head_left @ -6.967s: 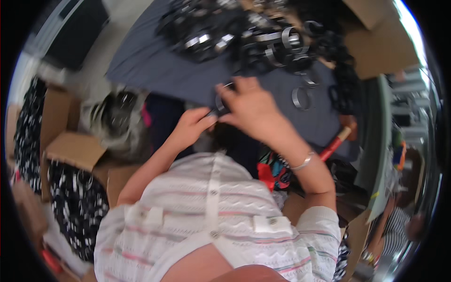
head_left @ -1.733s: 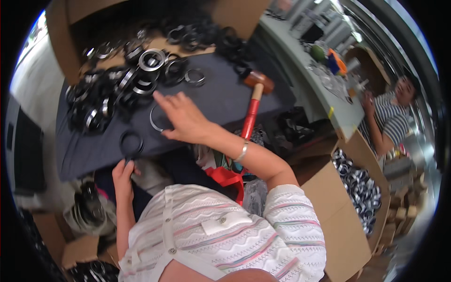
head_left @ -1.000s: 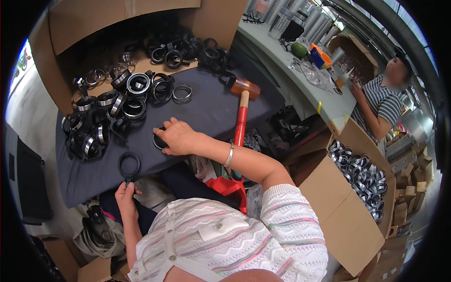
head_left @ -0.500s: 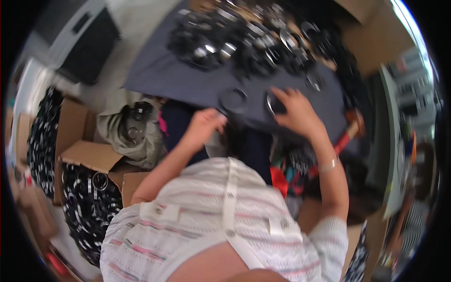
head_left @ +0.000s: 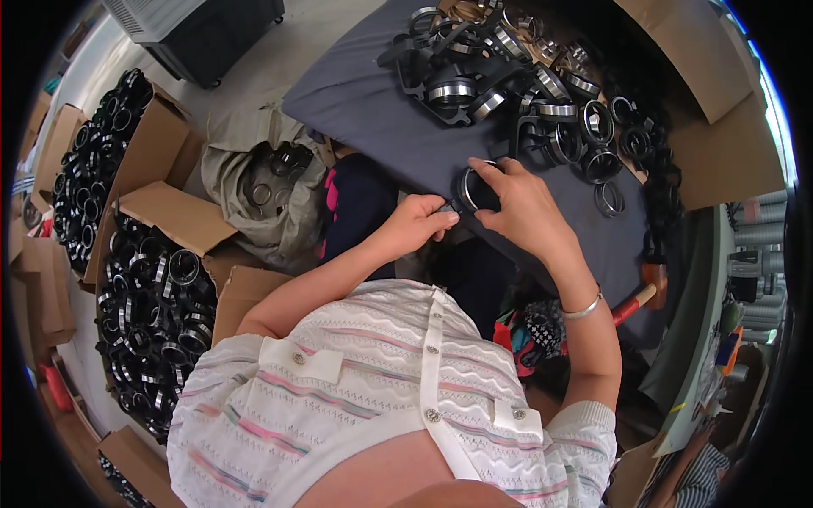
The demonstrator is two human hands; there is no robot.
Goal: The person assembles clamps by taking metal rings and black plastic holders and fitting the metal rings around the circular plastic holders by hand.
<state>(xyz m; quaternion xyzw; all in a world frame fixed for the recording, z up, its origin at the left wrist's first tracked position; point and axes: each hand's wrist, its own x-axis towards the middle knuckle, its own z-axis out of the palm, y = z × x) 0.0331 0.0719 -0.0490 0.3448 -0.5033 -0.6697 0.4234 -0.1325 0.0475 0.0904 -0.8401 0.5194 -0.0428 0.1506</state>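
Observation:
A black ring with a silvery metal rim (head_left: 467, 188) is held upright over the near edge of the cloth-covered surface. My right hand (head_left: 527, 207) is closed round its far and right side, thumb below and fingers above. My left hand (head_left: 417, 225) pinches a thin black piece (head_left: 450, 204) at the ring's left edge; whether the two are joined I cannot tell. Beyond the hands lies a heap of black parts with metal rings (head_left: 453, 91). A single metal ring (head_left: 609, 200) rests on the cloth to the right of that heap.
Grey cloth (head_left: 364, 102) covers the work surface. Cardboard boxes (head_left: 174, 212) full of black rings (head_left: 161, 313) stand at my left, beside a pale sack (head_left: 246, 190) with several rings. A hammer with a red handle (head_left: 631, 306) lies right; a large carton (head_left: 728, 161) rises behind it.
My hands have come together at the ring, the left moving right and forward. The loose black ring between them no longer shows on the cloth. The view has shifted.

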